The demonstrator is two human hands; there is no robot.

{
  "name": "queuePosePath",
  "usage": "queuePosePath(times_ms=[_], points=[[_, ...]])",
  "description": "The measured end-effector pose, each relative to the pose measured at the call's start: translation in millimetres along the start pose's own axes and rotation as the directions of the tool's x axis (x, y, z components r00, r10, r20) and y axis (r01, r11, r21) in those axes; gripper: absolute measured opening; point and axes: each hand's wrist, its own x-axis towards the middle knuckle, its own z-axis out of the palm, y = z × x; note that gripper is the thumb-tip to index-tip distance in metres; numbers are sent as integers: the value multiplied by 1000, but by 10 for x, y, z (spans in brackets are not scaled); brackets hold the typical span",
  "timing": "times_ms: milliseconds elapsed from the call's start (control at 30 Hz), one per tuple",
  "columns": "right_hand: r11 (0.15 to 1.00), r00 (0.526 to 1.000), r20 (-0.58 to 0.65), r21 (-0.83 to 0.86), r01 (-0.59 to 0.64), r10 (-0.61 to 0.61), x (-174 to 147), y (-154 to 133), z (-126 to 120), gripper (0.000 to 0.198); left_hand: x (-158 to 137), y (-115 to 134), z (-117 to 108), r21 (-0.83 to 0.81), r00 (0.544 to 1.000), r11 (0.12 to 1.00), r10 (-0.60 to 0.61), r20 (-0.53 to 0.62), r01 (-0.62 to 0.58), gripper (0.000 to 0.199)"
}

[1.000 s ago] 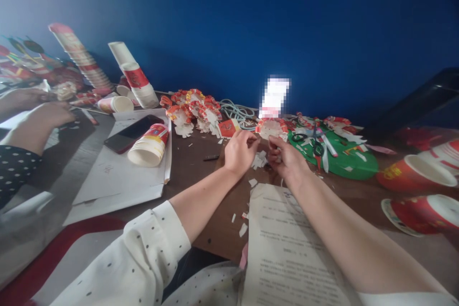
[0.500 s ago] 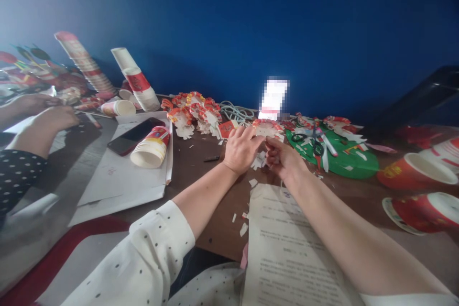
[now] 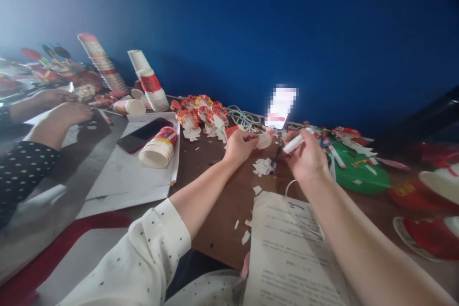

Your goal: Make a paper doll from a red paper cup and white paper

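Note:
My left hand (image 3: 241,147) is closed in a pinch on the edge of a small round white paper piece (image 3: 265,140). My right hand (image 3: 309,158), turned partly palm up, has its fingers wrapped round a white pen-shaped tube (image 3: 294,144); its exact kind does not show. A gap separates the tube from the paper piece. Below, on the brown table (image 3: 218,201), lies a white paper cut-out with a fringed edge (image 3: 263,167). Beside it is a slim dark object (image 3: 276,157) that I cannot make out.
Red-and-white paper cut-outs (image 3: 204,114) are heaped behind my left hand. A lit phone (image 3: 281,106) leans at the wall. Paper cups (image 3: 158,148) and a dark phone (image 3: 141,135) rest on white board. Right lies a green disc (image 3: 362,172); another person's hands (image 3: 71,114) are left.
My hands, close together before, have moved apart. The right hand has gone right and now shows the white tube; the round paper piece now shows in my left fingers. The view has shifted slightly.

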Motion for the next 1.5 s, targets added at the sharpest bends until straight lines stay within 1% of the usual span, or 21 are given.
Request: queuePosePath(times_ms=[67,100,133,200,267,367,467,533,633,733,833,900,1000,1067,1133,1200,1333,1433,1500], points=[[976,983,88,-130,174,-164,-54,-36,20,25,-13,27,3,-145,992,983,-99,74,109,20],[955,965,146,-175,241,-217,-87,-49,31,29,-20,32,9,-214,986,965,-128,109,149,20],[937,949,200,-202,285,-246,-119,-59,40,31,-25,29,18,-274,980,946,-142,136,175,21],[912,924,260,-229,341,-280,-173,-69,54,33,-28,2,39,-354,974,914,-142,176,198,22],[877,907,271,-274,395,-323,-209,-64,57,32,-23,-37,56,-398,969,893,-137,204,210,25],[795,875,308,-381,472,-372,-240,-33,45,28,-24,-60,57,-450,960,861,-138,244,239,26],[706,823,384,-432,561,-419,-266,13,33,24,-50,-8,36,-496,941,818,-154,301,292,22],[667,796,412,-441,600,-444,-283,42,31,21,-72,44,21,-489,940,816,-182,288,308,17],[663,799,406,-451,598,-444,-300,77,33,18,-88,89,11,-448,951,850,-182,248,279,15],[663,802,400,-455,595,-445,-300,102,25,18,-81,78,15,-411,954,873,-169,248,261,17],[633,792,419,-479,608,-443,-280,123,1,20,-69,47,20,-367,961,901,-151,230,230,18],[596,775,442,-497,630,-451,-258,136,-21,20,-66,34,17,-330,964,920,-141,227,212,19],[524,733,484,-513,680,-478,-227,158,-54,21,-71,39,4,-300,965,934,-127,231,194,18],[498,720,495,-520,694,-486,-217,170,-65,21,-77,54,-7,-301,962,934,-121,245,194,18],[508,728,485,-522,685,-484,-221,175,-62,21,-82,72,-15,-310,956,927,-132,262,213,18],[542,745,461,-510,668,-483,-236,171,-47,21,-85,83,-15,-327,951,914,-151,271,239,18],[614,772,404,-469,635,-490,-271,136,0,20,-83,73,5,-380,952,891,-155,264,250,17],[634,764,374,-427,645,-526,-283,94,24,19,-89,67,19,-452,936,839,-173,307,303,15],[625,752,368,-418,659,-547,-289,72,27,20,-96,76,20,-500,922,797,-178,343,339,13]])
